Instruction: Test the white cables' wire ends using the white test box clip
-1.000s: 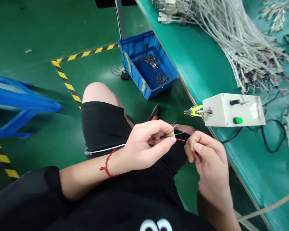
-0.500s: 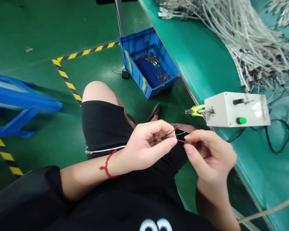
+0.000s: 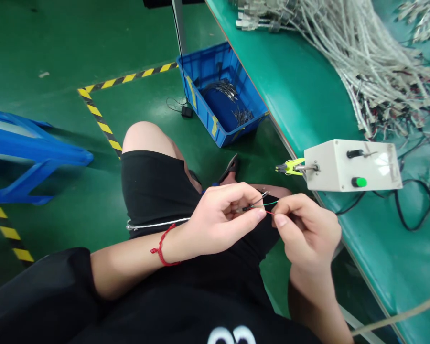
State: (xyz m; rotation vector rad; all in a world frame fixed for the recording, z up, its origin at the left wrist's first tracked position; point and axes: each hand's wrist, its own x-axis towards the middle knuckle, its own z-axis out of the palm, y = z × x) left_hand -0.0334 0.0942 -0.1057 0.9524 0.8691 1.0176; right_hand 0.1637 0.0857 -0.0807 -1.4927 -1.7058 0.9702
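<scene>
In the middle of the picture, the left hand point(image 3: 229, 217) is curled round the end of a thin cable point(image 3: 157, 223), with thumb and finger close together. The cable looks to run left from there, over the dark cloth on the lap. Small wires poke out of the left hand toward the right: a red wire point(image 3: 269, 212), a green wire point(image 3: 271, 204) and a dark wire point(image 3: 257, 202). The right hand point(image 3: 304, 234) is just beside, with finger and thumb pinched at the tip of the red wire.

The wires are very thin, so a hard pull could snap the red wire or tug it loose. If the left hand holds too softly, the whole cable could slide out and drop to the floor point(image 3: 103, 110). The green wire ends right by the right hand's fingers; I cannot tell if it touches them. Being so close, it could get grabbed by mistake or twisted up with the red wire. The dark wire sticks up a bit, and a bump could bend its tip.

At the right, yellow clippers point(image 3: 294, 166) stick out past the edge of the bench point(image 3: 290, 86). A quick lift of the right hand could knock them.
</scene>
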